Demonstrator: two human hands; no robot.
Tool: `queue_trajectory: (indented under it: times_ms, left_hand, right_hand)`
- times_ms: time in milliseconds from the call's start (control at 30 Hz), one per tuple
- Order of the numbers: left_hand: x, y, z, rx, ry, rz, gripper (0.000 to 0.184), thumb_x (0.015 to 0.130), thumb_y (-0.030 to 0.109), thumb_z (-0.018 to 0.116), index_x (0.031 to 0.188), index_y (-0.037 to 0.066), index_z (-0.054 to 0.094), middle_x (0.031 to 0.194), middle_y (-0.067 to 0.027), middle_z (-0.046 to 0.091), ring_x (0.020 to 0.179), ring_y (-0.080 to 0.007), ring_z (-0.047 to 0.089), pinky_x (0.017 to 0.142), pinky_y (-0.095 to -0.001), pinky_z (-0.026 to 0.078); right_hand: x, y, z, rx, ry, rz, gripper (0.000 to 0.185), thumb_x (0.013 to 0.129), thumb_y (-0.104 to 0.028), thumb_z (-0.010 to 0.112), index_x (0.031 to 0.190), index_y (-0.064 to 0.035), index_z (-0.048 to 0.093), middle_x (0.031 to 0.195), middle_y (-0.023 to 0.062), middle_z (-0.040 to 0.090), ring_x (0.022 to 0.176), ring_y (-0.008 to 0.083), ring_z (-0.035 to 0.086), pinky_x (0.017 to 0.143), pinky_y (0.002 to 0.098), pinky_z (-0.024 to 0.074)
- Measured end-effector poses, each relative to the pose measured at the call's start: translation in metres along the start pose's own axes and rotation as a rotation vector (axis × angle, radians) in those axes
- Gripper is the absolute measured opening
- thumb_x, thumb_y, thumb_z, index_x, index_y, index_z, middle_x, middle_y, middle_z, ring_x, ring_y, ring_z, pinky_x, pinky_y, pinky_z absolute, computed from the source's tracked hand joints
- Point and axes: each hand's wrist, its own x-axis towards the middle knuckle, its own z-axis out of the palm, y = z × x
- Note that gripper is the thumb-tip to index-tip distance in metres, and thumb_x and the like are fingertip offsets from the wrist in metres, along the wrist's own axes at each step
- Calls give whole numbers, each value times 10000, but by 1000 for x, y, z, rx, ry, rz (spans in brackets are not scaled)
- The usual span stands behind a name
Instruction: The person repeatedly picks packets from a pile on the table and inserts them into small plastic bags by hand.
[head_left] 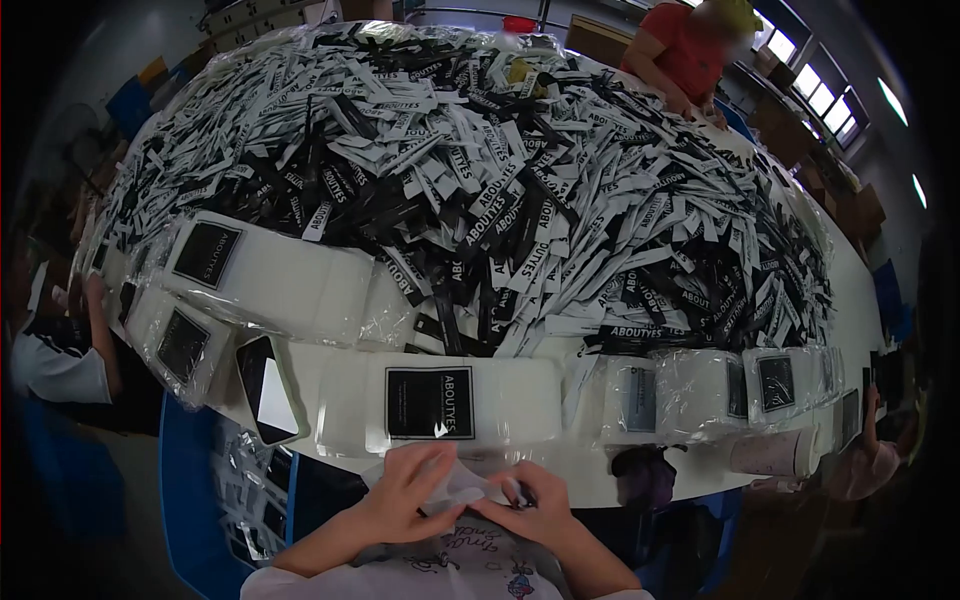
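Note:
Close to my body, at the table's near edge, my left hand and my right hand pinch a translucent, whitish plastic bag between them. Fingers on both sides are closed on its edges; whether anything is inside cannot be made out. Just beyond my hands lies a stack of white bags with a black ABOUTYES label. To its left rests a phone with a partly white screen.
A large heap of black and white ABOUTYES packets covers the table. Wrapped white packs line the near side. A blue bin stands below left, a cup at right. Co-workers sit around; one wears a red shirt.

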Motion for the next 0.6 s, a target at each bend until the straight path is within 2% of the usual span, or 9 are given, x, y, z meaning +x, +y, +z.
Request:
queue_trajectory:
  times_ms: [67, 100, 133, 200, 233, 333, 467, 533, 600]
  left_hand:
    - [6, 4, -6, 138, 119, -54, 885, 578, 289, 746, 1282, -27, 314, 1199, -191, 405, 1034, -303, 424, 853, -382, 308]
    - [6, -1, -1, 185, 67, -50, 950, 539, 327, 751, 1288, -32, 290, 1213, -209, 382, 1030, -320, 416, 847, -404, 302]
    - [7, -1, 3, 189, 75, -49, 950, 539, 327, 751, 1288, -32, 290, 1213, -209, 382, 1030, -320, 416, 847, -404, 302]
    - [10, 5, 15, 124, 190, 46, 987, 508, 363, 753, 1277, -45, 287, 1212, -219, 369, 1028, -334, 405, 842, -407, 301]
    - [10, 7, 18, 139, 216, 71, 1041, 481, 400, 761, 1280, -52, 270, 1202, -224, 370, 1028, -336, 398, 837, -399, 302]
    - [7, 0, 20, 132, 187, 30, 1078, 489, 398, 762, 1308, -52, 223, 1213, -226, 343, 1045, -339, 378, 864, -408, 302]
    - [-1, 1, 25, -121, 276, -21, 1051, 501, 376, 752, 1322, -22, 231, 1227, -198, 349, 1066, -326, 379, 864, -397, 299]
    - [4, 2, 20, -166, 176, -69, 1055, 504, 373, 753, 1324, -33, 228, 1233, -192, 334, 1089, -323, 355, 892, -396, 286]
    - [5, 1, 14, -162, 166, -73, 1039, 510, 376, 752, 1320, -29, 242, 1229, -188, 338, 1085, -319, 361, 893, -397, 286]
  right_hand:
    - [0, 19, 0, 929, 186, -383, 262, 853, -284, 522, 880, -26, 489, 781, 106, 521, 698, 195, 549, 580, 346, 471]
    - [7, -1, -1, 1154, 301, -488, 169, 897, -184, 392, 933, -20, 408, 819, 127, 500, 797, 231, 542, 728, 416, 472]
    - [11, -13, 2, 1152, 294, -495, 169, 897, -184, 392, 933, -20, 408, 819, 127, 500, 797, 231, 542, 728, 416, 472]
    - [15, -27, 7, 905, 328, -435, 159, 912, -144, 339, 967, -5, 393, 913, 160, 530, 899, 251, 544, 894, 454, 395]
    - [16, -22, 5, 641, 51, -381, 229, 918, -120, 304, 1074, 17, 400, 1102, 170, 510, 1003, 282, 527, 1010, 470, 246]
    - [20, -19, -3, 371, -223, -270, 342, 910, -119, 338, 1223, 18, 342, 1232, 152, 450, 1124, 280, 451, 1043, 443, 170]
    - [19, -29, 18, 460, -28, -181, 394, 878, -96, 402, 1256, 9, 369, 1231, 151, 450, 1208, 275, 348, 1055, 412, 122]
    - [16, -29, 27, 698, 207, -170, 391, 828, -149, 524, 1186, -3, 469, 1151, 143, 497, 1148, 276, 404, 1009, 391, 222]
    - [8, -21, 2, -171, 276, -469, 392, 733, -200, 642, 1077, -30, 561, 1036, 82, 537, 1035, 234, 458, 897, 363, 308]
